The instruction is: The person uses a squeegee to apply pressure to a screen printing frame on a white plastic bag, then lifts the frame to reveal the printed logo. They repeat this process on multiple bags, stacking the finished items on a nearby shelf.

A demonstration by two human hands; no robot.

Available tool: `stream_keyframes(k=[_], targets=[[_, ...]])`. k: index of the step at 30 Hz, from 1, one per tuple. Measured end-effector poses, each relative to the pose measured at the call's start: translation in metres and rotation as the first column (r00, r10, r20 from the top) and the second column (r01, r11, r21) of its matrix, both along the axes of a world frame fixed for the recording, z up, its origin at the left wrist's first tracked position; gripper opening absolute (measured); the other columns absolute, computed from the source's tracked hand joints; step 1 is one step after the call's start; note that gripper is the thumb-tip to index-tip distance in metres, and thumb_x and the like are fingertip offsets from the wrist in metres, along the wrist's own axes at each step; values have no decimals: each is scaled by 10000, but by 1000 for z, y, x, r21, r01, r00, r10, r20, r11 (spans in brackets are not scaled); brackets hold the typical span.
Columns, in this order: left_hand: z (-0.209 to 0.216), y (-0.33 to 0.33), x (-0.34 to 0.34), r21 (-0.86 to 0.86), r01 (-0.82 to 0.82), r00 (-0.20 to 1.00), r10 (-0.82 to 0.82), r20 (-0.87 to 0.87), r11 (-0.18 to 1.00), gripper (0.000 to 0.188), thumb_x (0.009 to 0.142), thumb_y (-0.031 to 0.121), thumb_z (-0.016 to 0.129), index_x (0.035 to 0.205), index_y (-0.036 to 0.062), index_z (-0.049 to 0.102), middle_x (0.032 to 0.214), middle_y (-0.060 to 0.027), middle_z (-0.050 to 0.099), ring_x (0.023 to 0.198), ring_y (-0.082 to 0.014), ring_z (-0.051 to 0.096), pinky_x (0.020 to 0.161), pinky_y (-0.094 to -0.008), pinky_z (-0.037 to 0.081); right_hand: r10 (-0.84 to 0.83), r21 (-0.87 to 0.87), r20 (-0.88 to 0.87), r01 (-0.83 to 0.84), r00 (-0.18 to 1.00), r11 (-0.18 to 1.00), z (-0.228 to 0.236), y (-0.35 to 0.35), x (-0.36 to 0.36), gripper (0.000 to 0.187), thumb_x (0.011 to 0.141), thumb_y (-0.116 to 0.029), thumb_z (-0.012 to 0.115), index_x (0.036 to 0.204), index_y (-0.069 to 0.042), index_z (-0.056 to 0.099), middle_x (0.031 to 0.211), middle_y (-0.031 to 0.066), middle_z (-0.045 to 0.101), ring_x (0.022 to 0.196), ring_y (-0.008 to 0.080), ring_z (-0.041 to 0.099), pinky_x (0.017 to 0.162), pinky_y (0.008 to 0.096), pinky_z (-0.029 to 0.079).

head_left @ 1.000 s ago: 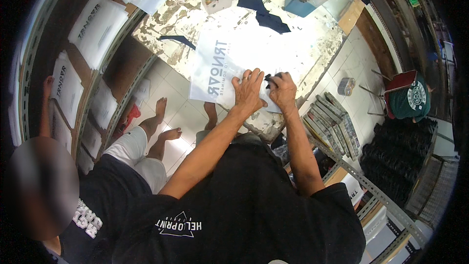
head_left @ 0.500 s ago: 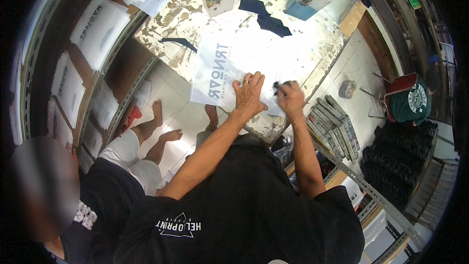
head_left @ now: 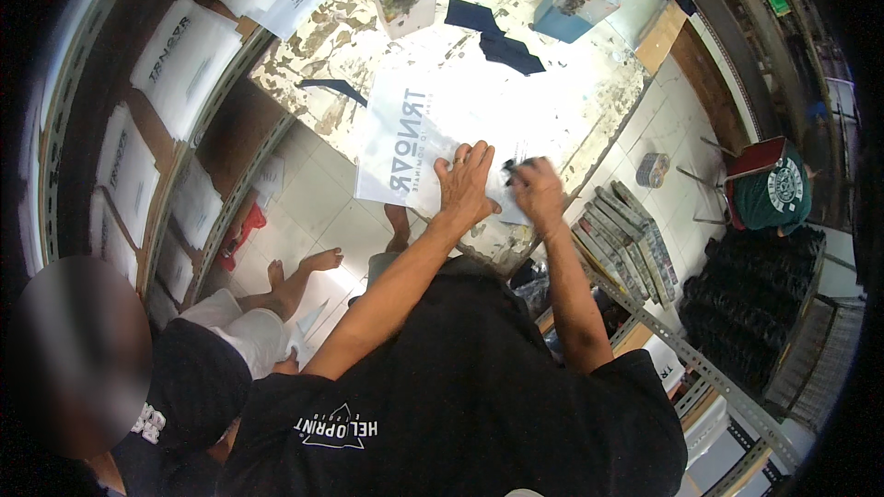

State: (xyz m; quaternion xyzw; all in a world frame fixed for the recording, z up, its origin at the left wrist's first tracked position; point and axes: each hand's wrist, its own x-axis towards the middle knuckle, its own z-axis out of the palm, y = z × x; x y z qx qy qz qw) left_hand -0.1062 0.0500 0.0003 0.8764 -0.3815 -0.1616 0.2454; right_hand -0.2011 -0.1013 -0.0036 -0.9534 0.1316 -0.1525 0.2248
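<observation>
A whitish translucent plastic bag (head_left: 382, 152) with grey print lies flat on the worn table (head_left: 295, 64). My left hand (head_left: 468, 186) rests on it with the fingers spread, palm down, holding nothing. Just to the right, my right hand (head_left: 541, 195) is closed around a small black wad (head_left: 512, 168), which looks like cloth, and presses it against the bag's right part. The hand is slightly blurred. Dark cloth pieces (head_left: 512, 53) lie beyond the bag, and a narrow dark strip (head_left: 336, 87) lies by its far left corner.
Two plastic containers, one clear (head_left: 403, 2) and one bluish (head_left: 566, 14), stand at the table's far side. On the left are shelves with white packages (head_left: 180, 46) and a person (head_left: 189, 368) close by. Stacked slabs (head_left: 635, 239) and a chair (head_left: 760, 156) stand right.
My right hand has shifted slightly left with the black wad. My left hand stays on the bag. The person at the left has moved their legs.
</observation>
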Motion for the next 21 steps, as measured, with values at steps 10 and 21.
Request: stream_keyframes(k=[10, 21], targets=[[13, -1, 2, 19, 10, 996, -8, -94, 1000, 1103, 461, 311, 972, 1411, 66, 467, 1398, -50, 444, 1312, -275, 391, 954, -525, 263, -229, -125, 56, 235, 972, 964, -4, -30, 14, 136, 762, -62, 712, 891, -58, 752, 850, 138, 644, 846, 331, 613, 712, 421, 517], [10, 0, 2, 4, 7, 998, -7, -61, 1000, 1101, 469, 324, 974, 1411, 72, 464, 1393, -41, 436, 1318, -276, 380, 962, -522, 265, -181, -88, 60, 185, 982, 979, -4, -40, 1, 184, 753, -54, 715, 936, -64, 740, 828, 131, 627, 841, 323, 605, 710, 413, 519]])
